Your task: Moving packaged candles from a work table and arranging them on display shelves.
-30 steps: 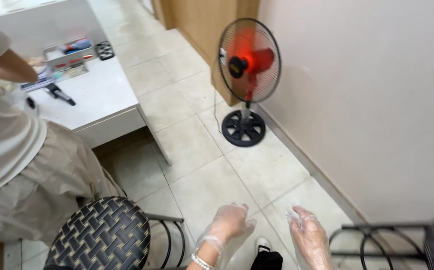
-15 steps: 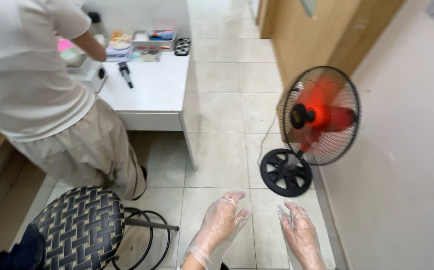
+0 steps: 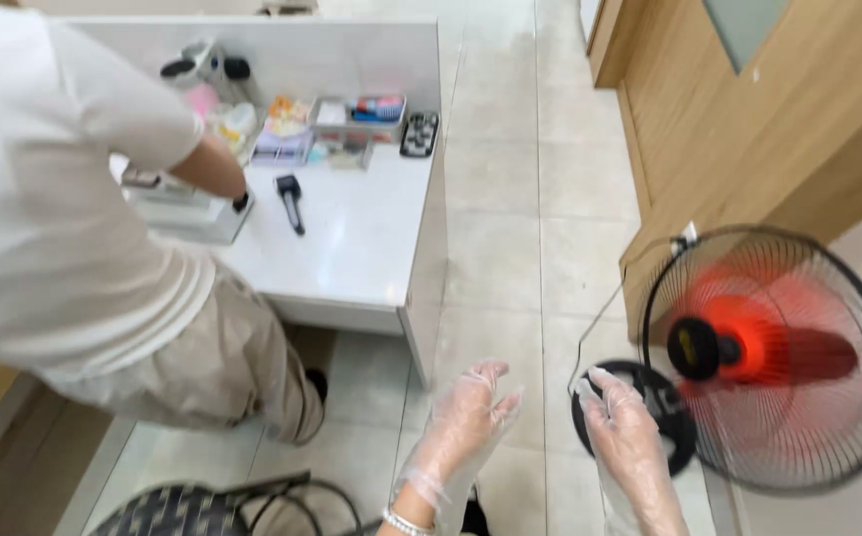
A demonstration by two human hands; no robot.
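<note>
Both hands up in front of the wearer, empty, wearing thin clear plastic gloves. Left hand (image 3: 465, 417) fingers loosely spread and a bit curled, released, gripping nothing; a beaded bracelet (image 3: 403, 521) sits at its wrist. Right hand (image 3: 627, 442) also released, fingers extended upward, nothing held. Hands are apart, with tiled floor (image 3: 540, 199) showing between them. Just right of the right hand, partly behind its fingertips, is the black round base (image 3: 661, 397) of a floor fan (image 3: 768, 352); the fan's wire cage and blurred red blades sit right of and slightly above that hand, and its cord (image 3: 599, 308) runs up toward the wooden door (image 3: 748, 129) beyond. Up and left of the left hand is the corner of a white table (image 3: 351, 248) with a black handled tool (image 3: 292, 199), small trays and boxes (image 3: 351, 124) at its far side. Another person in a white shirt (image 3: 44, 218) and beige trousers stands well left of the left hand, leaning over that table, one hand on a white box (image 3: 188, 208). Below-left of the left hand, a woven black stool seat (image 3: 173, 511) is at the frame edge.
</note>
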